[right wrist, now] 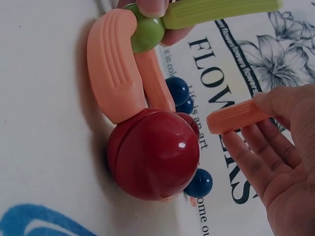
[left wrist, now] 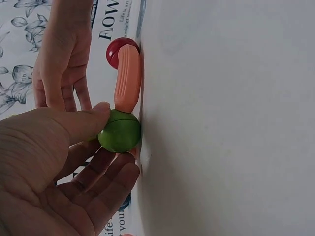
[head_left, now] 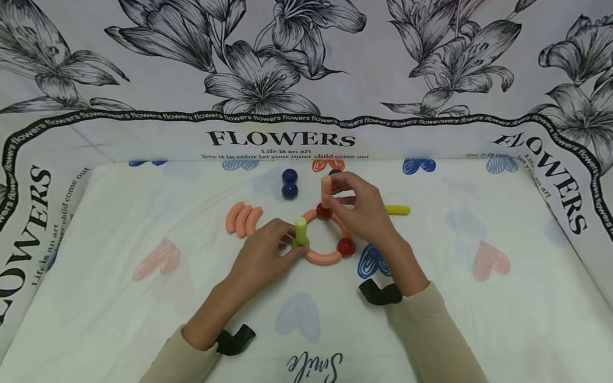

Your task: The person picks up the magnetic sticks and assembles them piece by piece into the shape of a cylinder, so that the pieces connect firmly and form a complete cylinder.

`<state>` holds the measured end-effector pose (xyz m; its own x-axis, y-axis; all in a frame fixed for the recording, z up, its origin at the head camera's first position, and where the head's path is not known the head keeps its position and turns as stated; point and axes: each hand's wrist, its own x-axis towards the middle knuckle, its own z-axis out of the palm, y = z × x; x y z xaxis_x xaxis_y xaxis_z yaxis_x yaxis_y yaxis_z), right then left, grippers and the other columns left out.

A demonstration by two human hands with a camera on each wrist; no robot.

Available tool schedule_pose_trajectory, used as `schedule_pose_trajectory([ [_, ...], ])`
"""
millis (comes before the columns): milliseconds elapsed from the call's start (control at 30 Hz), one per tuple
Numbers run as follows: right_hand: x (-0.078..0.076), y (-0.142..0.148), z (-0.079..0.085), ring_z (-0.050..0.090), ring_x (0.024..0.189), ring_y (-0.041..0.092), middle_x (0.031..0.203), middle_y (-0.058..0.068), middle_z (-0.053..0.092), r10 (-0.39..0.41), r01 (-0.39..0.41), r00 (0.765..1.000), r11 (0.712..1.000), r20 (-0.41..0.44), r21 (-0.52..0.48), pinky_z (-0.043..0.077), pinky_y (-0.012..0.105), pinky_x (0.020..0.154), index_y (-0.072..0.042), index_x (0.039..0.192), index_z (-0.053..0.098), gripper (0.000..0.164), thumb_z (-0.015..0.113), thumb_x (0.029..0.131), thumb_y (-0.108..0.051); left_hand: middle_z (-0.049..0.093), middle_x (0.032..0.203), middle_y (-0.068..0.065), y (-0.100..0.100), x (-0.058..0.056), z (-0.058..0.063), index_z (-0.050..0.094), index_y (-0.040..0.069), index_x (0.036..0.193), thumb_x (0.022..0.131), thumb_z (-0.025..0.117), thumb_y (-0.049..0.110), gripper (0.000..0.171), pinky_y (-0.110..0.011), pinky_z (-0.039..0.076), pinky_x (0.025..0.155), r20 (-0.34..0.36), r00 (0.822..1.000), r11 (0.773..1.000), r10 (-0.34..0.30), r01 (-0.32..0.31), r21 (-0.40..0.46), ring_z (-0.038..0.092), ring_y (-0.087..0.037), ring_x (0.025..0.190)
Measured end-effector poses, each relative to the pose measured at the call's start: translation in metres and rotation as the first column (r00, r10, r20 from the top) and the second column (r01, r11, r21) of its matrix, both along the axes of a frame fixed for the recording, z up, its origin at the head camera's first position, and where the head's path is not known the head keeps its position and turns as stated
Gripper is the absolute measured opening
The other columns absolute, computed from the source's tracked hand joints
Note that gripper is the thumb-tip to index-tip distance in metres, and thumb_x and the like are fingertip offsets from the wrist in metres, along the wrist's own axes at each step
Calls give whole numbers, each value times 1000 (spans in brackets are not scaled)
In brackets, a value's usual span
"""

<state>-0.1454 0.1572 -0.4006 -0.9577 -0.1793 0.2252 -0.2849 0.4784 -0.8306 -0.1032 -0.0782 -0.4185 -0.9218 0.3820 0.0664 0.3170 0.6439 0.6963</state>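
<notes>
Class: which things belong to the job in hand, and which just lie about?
In the job:
- green ball, in the left hand
- upright green rod
- orange piece, in the right hand
- ring's red balls
- ring's orange arcs

Apparently lying about:
- blue balls
- yellow rod
- loose orange arcs

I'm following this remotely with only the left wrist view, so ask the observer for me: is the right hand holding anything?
Observer: Yes, the right hand pinches a straight salmon-orange plastic-looking rod between thumb and fingers.
Operator: I see one glossy red plastic-looking ball. Is there another?
Observer: Yes, the head view shows two red balls in a ring with curved salmon-orange plastic-looking pieces.
Operator: Anything lying just right of the right hand?
Observer: A straight yellow plastic-looking rod lies there on the white printed cloth, partly hidden by the hand.
</notes>
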Motion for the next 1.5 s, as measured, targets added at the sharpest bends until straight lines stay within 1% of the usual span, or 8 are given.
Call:
schedule_pose_trajectory([
  [200, 1, 0, -2, 71, 118, 27, 123, 12, 73, 4, -4, 1000, 1000, -9, -1, 64, 42, 93, -8, 134, 63, 40, 77, 97, -13, 73, 107, 0, 0, -1, -2, 75, 17, 107, 91, 86, 28, 23, -34, 62, 91, -7, 1000, 1000, -11, 11, 6, 75, -15, 100],
  [567, 0, -1, -5, 71, 119, 26, 124, 10, 73, 0, 0, 1000, 1000, 24, 16, 64, 41, 95, -11, 134, 63, 39, 77, 98, -15, 72, 108, 0, 0, -1, -1, 76, 17, 106, 91, 86, 28, 21, -35, 62, 90, -4, 1000, 1000, -7, 7, 2, 75, -15, 100],
  [767, 0, 0, -6, 70, 119, 26, 125, 10, 72, -3, 3, 1000, 1000, 15, 21, 64, 42, 95, -10, 135, 63, 40, 77, 98, -15, 72, 107, -1, -1, 0, -2, 76, 16, 106, 91, 86, 28, 22, -35, 62, 88, -22, 1000, 1000, -12, 12, -4, 75, -16, 99],
  [933, -1, -2, -8, 69, 123, 27, 126, 10, 72, 18, -19, 999, 1000, 45, 9, 62, 43, 98, -9, 135, 63, 40, 77, 98, -15, 72, 106, 0, -1, 0, -2, 76, 17, 105, 90, 87, 28, 22, -35, 61, 87, -34, 999, 1000, -15, 14, -10, 74, -16, 98],
  [1133, -3, -2, -10, 71, 122, 25, 124, 9, 75, 24, -25, 997, 999, 72, 23, 62, 40, 98, -10, 133, 65, 36, 76, 99, -16, 72, 107, 0, -2, 1, -2, 76, 18, 105, 90, 87, 30, 22, -34, 61, 87, -29, 1000, 1000, -6, 5, -14, 73, -15, 98],
  [1267, -3, 0, -10, 72, 121, 26, 123, 9, 75, 13, -14, 996, 1000, 86, 9, 62, 42, 98, -8, 134, 65, 38, 77, 98, -15, 72, 107, 0, -2, 0, -2, 75, 18, 105, 90, 86, 30, 22, -35, 60, 87, -17, 1000, 1000, -1, 0, -18, 72, -15, 97],
  [1500, -4, 1, -12, 71, 121, 27, 123, 10, 74, 7, -7, 995, 1000, 95, -1, 62, 42, 98, -9, 134, 65, 39, 77, 97, -14, 72, 108, -1, -1, 0, -2, 76, 17, 106, 91, 85, 30, 22, -36, 60, 87, -3, 1000, 1000, 2, -2, -28, 72, -16, 97],
])
